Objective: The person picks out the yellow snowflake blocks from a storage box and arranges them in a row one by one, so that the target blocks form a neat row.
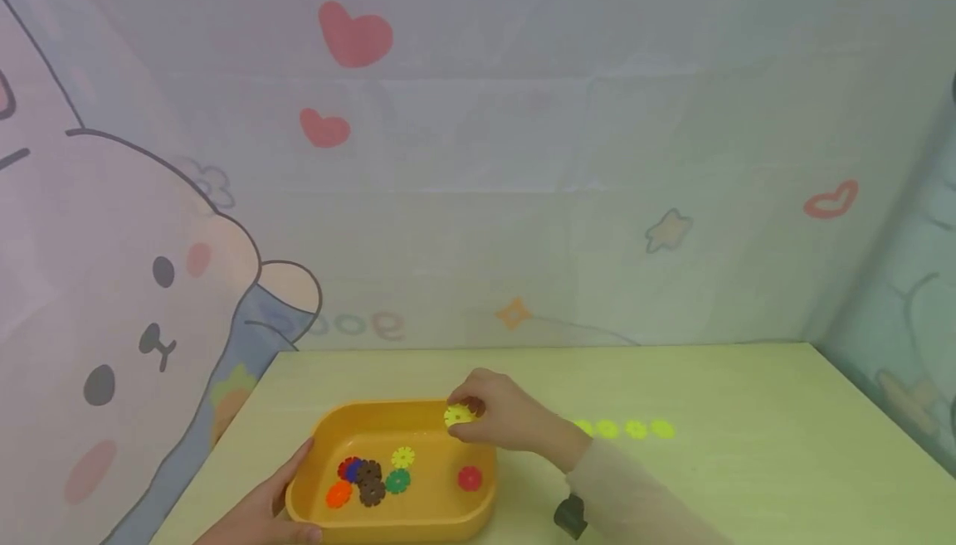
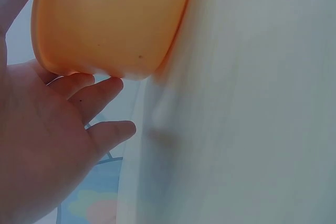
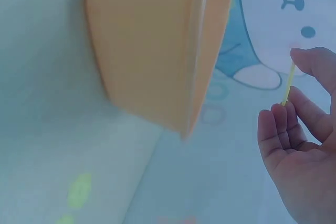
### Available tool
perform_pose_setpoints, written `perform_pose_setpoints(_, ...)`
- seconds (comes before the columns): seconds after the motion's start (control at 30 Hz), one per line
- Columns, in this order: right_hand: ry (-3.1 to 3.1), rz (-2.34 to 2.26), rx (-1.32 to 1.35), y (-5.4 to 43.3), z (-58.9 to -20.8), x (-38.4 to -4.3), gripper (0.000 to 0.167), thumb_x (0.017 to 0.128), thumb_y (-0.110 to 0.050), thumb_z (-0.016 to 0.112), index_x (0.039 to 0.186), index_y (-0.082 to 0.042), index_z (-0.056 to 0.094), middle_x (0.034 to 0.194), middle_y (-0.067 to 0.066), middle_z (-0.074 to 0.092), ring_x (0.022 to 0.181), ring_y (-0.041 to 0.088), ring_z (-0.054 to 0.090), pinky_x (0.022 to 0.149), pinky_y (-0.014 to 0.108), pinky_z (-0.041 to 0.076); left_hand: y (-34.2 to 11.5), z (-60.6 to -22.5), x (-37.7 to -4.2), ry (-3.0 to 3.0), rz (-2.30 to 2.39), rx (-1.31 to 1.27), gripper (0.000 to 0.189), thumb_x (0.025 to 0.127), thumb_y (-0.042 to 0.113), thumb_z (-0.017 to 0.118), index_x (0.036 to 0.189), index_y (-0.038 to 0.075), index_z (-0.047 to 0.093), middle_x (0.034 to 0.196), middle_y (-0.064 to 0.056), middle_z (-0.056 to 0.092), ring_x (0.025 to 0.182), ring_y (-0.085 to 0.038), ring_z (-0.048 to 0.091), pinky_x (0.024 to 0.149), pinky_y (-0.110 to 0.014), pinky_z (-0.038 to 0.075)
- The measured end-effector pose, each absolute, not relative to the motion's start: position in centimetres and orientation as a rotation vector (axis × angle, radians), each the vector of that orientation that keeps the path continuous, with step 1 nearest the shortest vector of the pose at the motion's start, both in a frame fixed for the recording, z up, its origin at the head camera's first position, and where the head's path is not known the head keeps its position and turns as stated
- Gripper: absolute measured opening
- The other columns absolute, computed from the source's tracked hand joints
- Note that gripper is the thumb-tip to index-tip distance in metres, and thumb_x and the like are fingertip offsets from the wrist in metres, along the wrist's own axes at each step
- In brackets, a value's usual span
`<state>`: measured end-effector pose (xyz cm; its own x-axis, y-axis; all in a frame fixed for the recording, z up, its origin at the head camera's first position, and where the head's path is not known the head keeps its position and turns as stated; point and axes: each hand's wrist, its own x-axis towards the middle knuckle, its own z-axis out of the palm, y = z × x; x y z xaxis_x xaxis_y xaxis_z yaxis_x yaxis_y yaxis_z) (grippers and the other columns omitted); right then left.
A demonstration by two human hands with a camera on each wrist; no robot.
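Observation:
My right hand (image 1: 504, 412) pinches a yellow notched plastic disc (image 1: 457, 416) between thumb and fingers, above the right rear rim of a yellow-orange plastic tray (image 1: 426, 520). Seen edge-on in the right wrist view, that disc (image 3: 289, 83) is a thin strip. My left hand (image 1: 265, 508) holds the tray at its left end; the left wrist view has its fingers (image 2: 100, 95) against the wall. Inside the tray lie another yellow disc (image 1: 403, 457), a green one (image 1: 398, 481), an orange one (image 1: 339, 494), a pink-red one (image 1: 470, 479), and a cluster of brown (image 1: 372, 492), blue and red discs.
Right of the tray, several yellow discs (image 1: 636, 430) lie in a row on the pale table (image 1: 747, 479). A dark object (image 1: 571, 517) shows beneath the right sleeve. Behind the table hangs a printed cloth (image 1: 478, 197) with a cartoon figure and hearts.

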<state>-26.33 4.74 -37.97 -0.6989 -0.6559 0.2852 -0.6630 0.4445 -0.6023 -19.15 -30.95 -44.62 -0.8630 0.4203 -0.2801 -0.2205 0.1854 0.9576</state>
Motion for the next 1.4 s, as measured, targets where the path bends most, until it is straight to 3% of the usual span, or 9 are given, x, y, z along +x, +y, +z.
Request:
perform_pose_setpoints(0.33,-2.602,1.054,1.116,12.2,-38.5,-26.6,0.029,0.084,-0.019,0.074,0.107,-0.002,0.068,0.098,0.000,0.061,0.084,0.011,0.055,0.075,0.023,0.054,-31.2,-44.6,-19.0,1.868,1.793,0.175,0.090,0.102,0.022,0.049,0.149,0.014,-0.027,0.153,-0.034,-0.016,0.130,-0.027,0.045,0.100,-0.042,0.048)
perform_pose_setpoints(0.53,-2.596,1.016,1.043,16.7,-39.4,-26.5,0.028,0.084,-0.017,0.074,0.106,-0.002,0.067,0.097,-0.001,0.060,0.083,0.009,0.052,0.074,0.024,0.053,-31.5,-44.6,-19.3,1.918,1.744,0.236,0.092,0.101,0.020,0.051,0.148,0.011,-0.027,0.152,-0.034,-0.018,0.135,-0.036,0.037,0.101,-0.041,0.048)
perform_pose_setpoints(0.67,-2.627,1.003,0.942,19.4,-40.1,-26.5,0.030,0.084,-0.018,0.075,0.107,-0.002,0.067,0.096,-0.002,0.059,0.083,0.008,0.051,0.074,0.024,0.052,-31.5,-44.6,-19.3,2.040,1.670,0.266,0.094,0.100,0.021,0.055,0.149,0.008,-0.024,0.153,-0.035,-0.015,0.136,-0.040,0.035,0.100,-0.038,0.049)
perform_pose_setpoints(0.83,-2.678,1.000,0.768,22.5,-41.0,-26.4,0.032,0.083,-0.019,0.076,0.108,-0.001,0.067,0.093,-0.002,0.057,0.082,0.009,0.051,0.071,0.022,0.052,-31.4,-44.8,-19.3,2.053,1.667,0.290,0.093,0.099,0.019,0.055,0.150,0.007,-0.023,0.153,-0.035,-0.015,0.132,-0.034,0.043,0.098,-0.035,0.050)
perform_pose_setpoints(0.97,-2.728,0.982,0.610,24.7,-41.7,-26.6,0.035,0.084,-0.021,0.075,0.109,0.001,0.066,0.096,0.000,0.060,0.084,0.012,0.052,0.071,0.022,0.051,-31.3,-44.9,-19.3,2.055,1.665,0.287,0.093,0.099,0.020,0.055,0.150,0.008,-0.022,0.153,-0.035,-0.015,0.133,-0.034,0.041,0.098,-0.034,0.050)
perform_pose_setpoints(1.2,-2.795,0.960,0.409,27.7,-43.1,-27.2,0.041,0.085,-0.024,0.074,0.114,0.004,0.065,0.102,0.008,0.062,0.090,0.022,0.058,0.077,0.036,0.054,-31.3,-44.9,-19.3,2.123,1.620,0.286,0.094,0.098,0.022,0.057,0.151,0.007,-0.020,0.154,-0.034,-0.012,0.134,-0.040,0.036,0.098,-0.033,0.050)
perform_pose_setpoints(1.4,-2.826,0.945,0.354,29.6,-44.3,-27.5,0.044,0.085,-0.025,0.073,0.114,0.007,0.063,0.102,0.012,0.063,0.090,0.025,0.059,0.077,0.041,0.054,-31.2,-44.9,-19.2,2.150,1.609,0.302,0.096,0.097,0.021,0.058,0.151,0.007,-0.019,0.154,-0.033,-0.014,0.137,-0.044,0.030,0.096,-0.028,0.050)
